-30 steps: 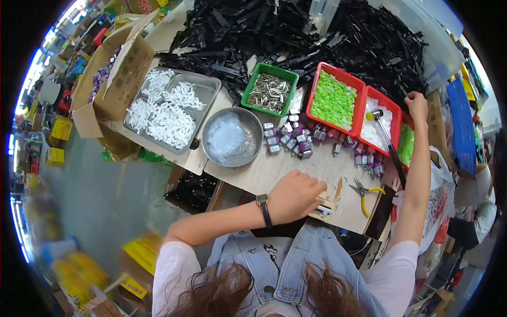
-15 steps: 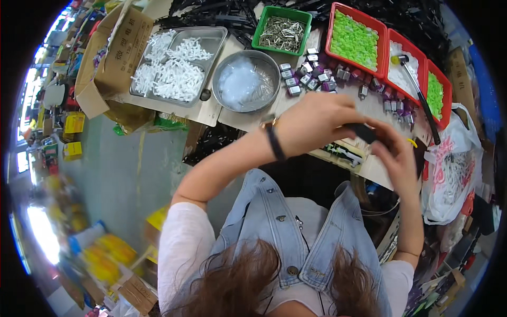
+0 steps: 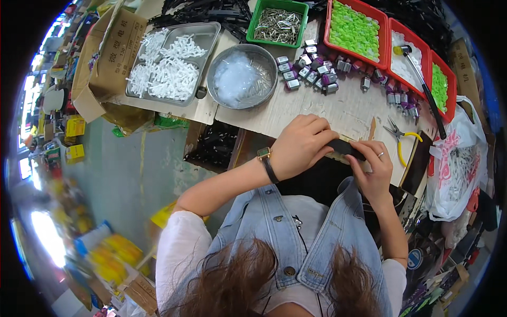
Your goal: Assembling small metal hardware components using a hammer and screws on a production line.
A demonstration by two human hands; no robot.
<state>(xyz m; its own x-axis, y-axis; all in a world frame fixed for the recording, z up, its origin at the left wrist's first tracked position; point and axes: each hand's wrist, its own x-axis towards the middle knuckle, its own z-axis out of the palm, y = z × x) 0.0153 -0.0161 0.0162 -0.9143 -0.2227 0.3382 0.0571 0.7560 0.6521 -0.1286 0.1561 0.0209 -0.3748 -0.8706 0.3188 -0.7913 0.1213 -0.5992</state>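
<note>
At the near edge of the table, my two hands share a dark, elongated plastic-looking piece (image 3: 346,149); its exact kind I cannot make out. My left hand (image 3: 302,141) pinches its left end, fingers bent over the top. At the other end, the thumb and fingers of my right hand (image 3: 374,168) close on it. Part of the piece is covered by my fingertips. To the right of my right hand lies a pair of yellow-handled pliers (image 3: 402,138). Beyond my hands sit several small silver-and-purple motors (image 3: 318,71) in a loose heap.
A round metal bowl (image 3: 272,87) and a divided metal tray (image 3: 214,39) of white parts stand on the left. Farther back are a green basket (image 3: 250,31) of metal pins and red trays (image 3: 387,45) of small parts. A black-handled hammer (image 3: 430,98) leans across them. A white plastic bag (image 3: 449,185) hangs at right.
Both hands have come lower and nearer to me with the dark piece between them. The pliers and more of the tabletop now show beyond them.
</note>
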